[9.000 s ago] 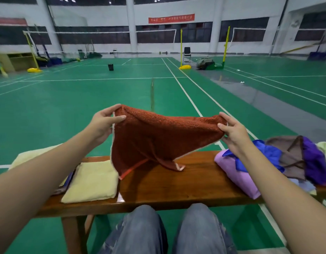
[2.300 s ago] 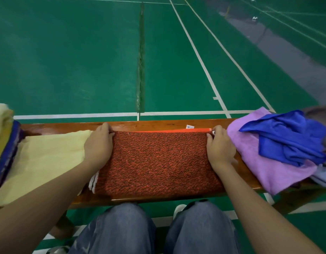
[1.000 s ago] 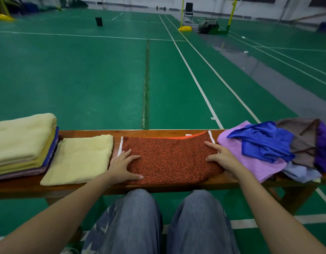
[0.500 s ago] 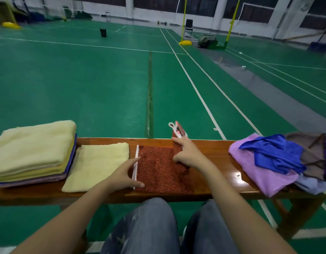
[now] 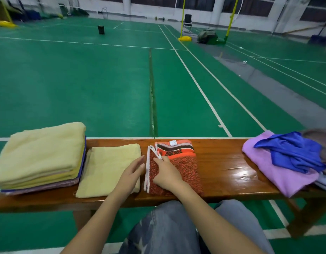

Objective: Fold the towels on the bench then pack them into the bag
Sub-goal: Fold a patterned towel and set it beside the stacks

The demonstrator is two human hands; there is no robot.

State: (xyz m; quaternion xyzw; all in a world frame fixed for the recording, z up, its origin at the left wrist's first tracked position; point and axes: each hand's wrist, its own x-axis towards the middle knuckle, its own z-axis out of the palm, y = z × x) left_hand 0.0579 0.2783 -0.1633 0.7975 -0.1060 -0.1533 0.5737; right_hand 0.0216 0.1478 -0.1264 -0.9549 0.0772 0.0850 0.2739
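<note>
Slippage is my worry: the red towel (image 5: 186, 167) lies folded on the table (image 5: 222, 165) at 12 o'clock, its white hems bunched along its 9 o'clock edge. My right hand (image 5: 167, 176) rests on top with its fingertips at that hem; whether it pinches or only presses, I cannot tell. My left hand (image 5: 132, 171), fingers straight, touches the hem from the folded yellow towel (image 5: 107, 167) at 10 o'clock. If I lift off carelessly, the top layer could spring open or drag crooked.
</note>
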